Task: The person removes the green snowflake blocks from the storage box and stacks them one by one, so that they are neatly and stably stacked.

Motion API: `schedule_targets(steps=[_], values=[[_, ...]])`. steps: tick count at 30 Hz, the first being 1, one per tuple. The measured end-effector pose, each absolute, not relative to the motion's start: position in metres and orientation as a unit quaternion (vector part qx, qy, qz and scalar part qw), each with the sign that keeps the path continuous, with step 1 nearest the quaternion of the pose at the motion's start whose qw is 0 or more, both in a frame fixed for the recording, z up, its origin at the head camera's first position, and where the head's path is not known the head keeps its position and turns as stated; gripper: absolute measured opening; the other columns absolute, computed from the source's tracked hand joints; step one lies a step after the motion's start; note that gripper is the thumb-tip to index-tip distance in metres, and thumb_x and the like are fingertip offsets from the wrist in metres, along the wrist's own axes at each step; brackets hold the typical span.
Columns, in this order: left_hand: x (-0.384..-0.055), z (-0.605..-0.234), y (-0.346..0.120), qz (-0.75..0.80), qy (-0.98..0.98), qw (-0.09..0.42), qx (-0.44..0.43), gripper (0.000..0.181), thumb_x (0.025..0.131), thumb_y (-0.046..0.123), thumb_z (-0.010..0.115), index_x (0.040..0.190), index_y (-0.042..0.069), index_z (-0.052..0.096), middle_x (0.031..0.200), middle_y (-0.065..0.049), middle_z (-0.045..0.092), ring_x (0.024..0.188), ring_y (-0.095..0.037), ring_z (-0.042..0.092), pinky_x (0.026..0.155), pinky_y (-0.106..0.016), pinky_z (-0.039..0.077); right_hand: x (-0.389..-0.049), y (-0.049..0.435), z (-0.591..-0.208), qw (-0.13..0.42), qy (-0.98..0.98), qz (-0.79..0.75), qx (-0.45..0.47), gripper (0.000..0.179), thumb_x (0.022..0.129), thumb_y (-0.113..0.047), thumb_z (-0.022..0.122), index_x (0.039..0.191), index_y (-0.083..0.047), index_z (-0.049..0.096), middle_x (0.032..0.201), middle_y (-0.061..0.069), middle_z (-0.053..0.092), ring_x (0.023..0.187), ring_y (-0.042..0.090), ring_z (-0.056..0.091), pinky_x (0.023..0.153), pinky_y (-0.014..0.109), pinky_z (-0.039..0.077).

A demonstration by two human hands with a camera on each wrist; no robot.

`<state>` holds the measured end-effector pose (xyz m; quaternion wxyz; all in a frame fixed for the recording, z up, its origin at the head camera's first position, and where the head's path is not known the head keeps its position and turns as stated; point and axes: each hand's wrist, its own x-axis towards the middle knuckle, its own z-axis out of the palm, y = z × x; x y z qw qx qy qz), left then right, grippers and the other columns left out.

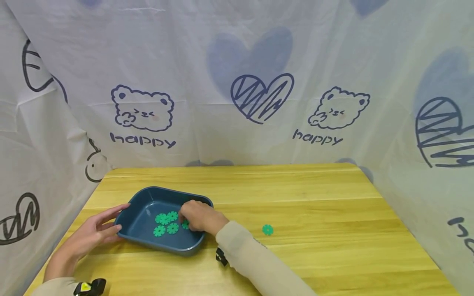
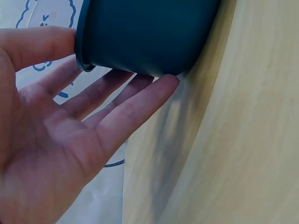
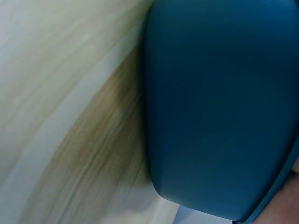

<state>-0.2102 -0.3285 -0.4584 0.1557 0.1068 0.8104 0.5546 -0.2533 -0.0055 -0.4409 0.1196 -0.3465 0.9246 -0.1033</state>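
A dark blue plastic basin (image 1: pixel 138 218) sits on the left half of the table, with several green notched discs (image 1: pixel 172 228) lying on its floor. From the left, my left hand (image 1: pixel 90 234) touches the basin's end with extended fingers, one at the rim and others against the outer wall (image 2: pixel 145 37). My right hand (image 1: pixel 198 216) reaches over the right rim, fingers pointing down beside a partly covered green disc (image 1: pixel 186 224). Its fingertips are hidden, so whether they hold that disc is unclear. In the right wrist view, the basin's outer side (image 3: pixel 219 102) covers most of the hand.
One more green notched disc (image 1: pixel 268 230) lies on the wooden table (image 1: pixel 314 197), right of the basin. A white cloth (image 1: pixel 200 123) printed with bears and hearts hangs behind the table and along both sides.
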Motion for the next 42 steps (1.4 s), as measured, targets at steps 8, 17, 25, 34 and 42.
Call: schedule_targets(steps=[8, 17, 25, 34, 42], values=[[-0.2093, -0.4593, -0.3282, 0.549, 0.814, 0.158, 0.101, 0.066, 0.105, 0.013, 0.06, 0.162, 0.005, 0.029, 0.15, 0.014, 0.041, 0.11, 0.011, 0.061, 0.089, -0.032, 0.063, -0.2547, -0.0071, -0.442, 0.122, 0.926, -0.091, -0.344, 0.029, 0.095, -0.003, 0.071, 0.116, -0.021, 0.079, 0.123, -0.006, 0.072, 0.121, 0.011, 0.064, 0.098, 0.02, 0.056], [-0.2097, -0.4595, -0.3287, 0.55, 0.814, 0.156, 0.103, 0.066, 0.104, 0.013, 0.06, 0.162, 0.006, 0.029, 0.144, 0.023, 0.041, 0.11, 0.011, 0.061, 0.088, -0.031, 0.063, -0.256, -0.0079, -0.4429, 0.121, 0.926, -0.076, -0.349, 0.029, 0.094, -0.004, 0.074, 0.118, -0.021, 0.078, 0.12, -0.006, 0.072, 0.117, 0.01, 0.063, 0.099, 0.019, 0.054], [-0.2104, -0.4604, -0.3301, 0.557, 0.808, 0.157, 0.114, 0.065, 0.105, 0.013, 0.059, 0.162, 0.005, 0.029, 0.135, 0.034, 0.039, 0.111, 0.012, 0.059, 0.088, -0.03, 0.063, -0.259, -0.0066, -0.4414, 0.128, 0.92, -0.078, -0.363, 0.026, 0.092, -0.003, 0.076, 0.113, -0.019, 0.08, 0.116, -0.005, 0.072, 0.114, 0.01, 0.064, 0.09, 0.016, 0.056], [-0.2106, -0.4616, -0.3305, 0.559, 0.806, 0.158, 0.118, 0.065, 0.105, 0.012, 0.059, 0.162, 0.007, 0.03, 0.134, 0.037, 0.039, 0.111, 0.013, 0.059, 0.088, -0.03, 0.063, -0.2595, -0.0061, -0.442, 0.151, 0.916, -0.102, -0.358, 0.025, 0.091, -0.006, 0.078, 0.113, -0.018, 0.079, 0.117, -0.006, 0.075, 0.113, 0.008, 0.068, 0.091, 0.016, 0.057], [-0.2104, -0.4614, -0.33, 0.553, 0.811, 0.161, 0.104, 0.066, 0.105, 0.013, 0.06, 0.163, 0.009, 0.03, 0.147, 0.022, 0.038, 0.111, 0.012, 0.059, 0.089, -0.031, 0.063, -0.2623, -0.0052, -0.442, 0.15, 0.909, -0.105, -0.374, 0.026, 0.091, -0.002, 0.077, 0.11, -0.019, 0.079, 0.119, -0.007, 0.074, 0.116, 0.01, 0.067, 0.092, 0.017, 0.057]])
